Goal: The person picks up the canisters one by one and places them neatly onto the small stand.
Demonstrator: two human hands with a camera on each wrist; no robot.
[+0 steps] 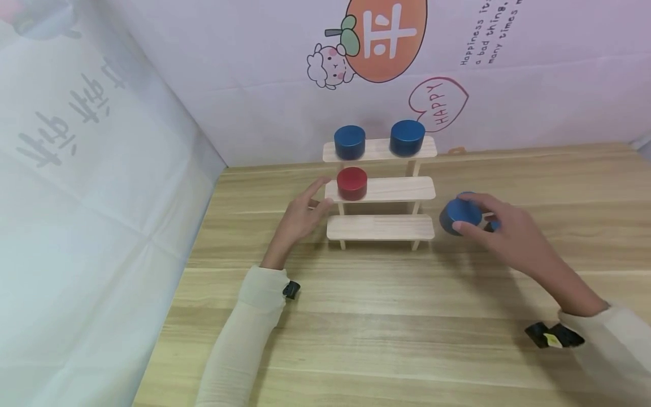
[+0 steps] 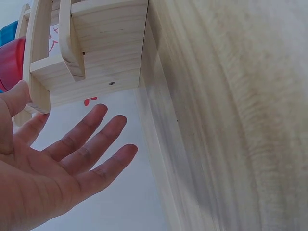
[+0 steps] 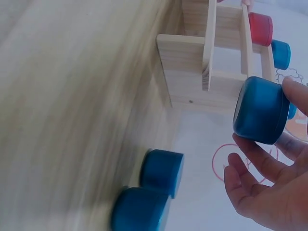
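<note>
A three-tier wooden display stand (image 1: 380,227) stands on the table. My left hand (image 1: 300,217) holds the left end of its middle shelf between thumb and index finger; the other fingers extend loosely in the left wrist view. Just right of the stand, my right hand (image 1: 513,234) grips a blue round tin (image 1: 460,215) between thumb and fingers. The right wrist view shows that tin raised off the table. A red round tin (image 1: 352,186) sits at the left of the middle shelf. On the top shelf are a left blue tin (image 1: 349,142) and a right blue tin (image 1: 407,138).
Two more blue tins, a nearer one (image 3: 139,209) and a farther one (image 3: 161,171), are on the table in the right wrist view; my right hand mostly hides them in the head view. A printed white cloth (image 1: 254,102) hangs behind the stand and along the left side.
</note>
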